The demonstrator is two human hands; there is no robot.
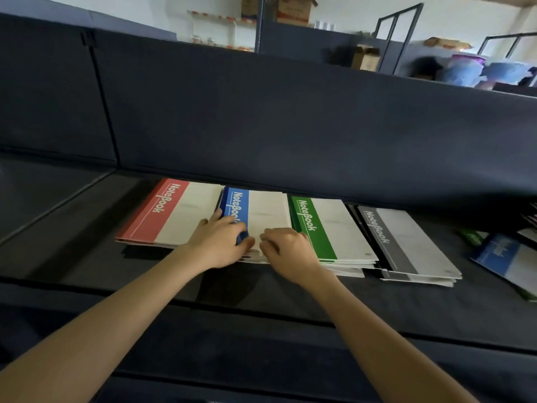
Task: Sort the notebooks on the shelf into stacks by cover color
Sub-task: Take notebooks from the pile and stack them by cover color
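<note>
Four notebook stacks lie side by side on the dark shelf (87,257): a red stack (174,212), a blue stack (261,212), a green stack (325,225) and a grey stack (406,242). My left hand (220,242) lies on the near left corner of the blue stack, fingers curled over its edge. My right hand (287,248) grips the near right edge of the same stack, fingers bent. Both hands cover the stack's front edge.
At the far right a loose blue notebook (505,257) lies tilted over green ones (473,237) at the frame edge. A tall dark back panel (290,126) rises right behind the stacks. Bare shelf surface stretches left of the red stack.
</note>
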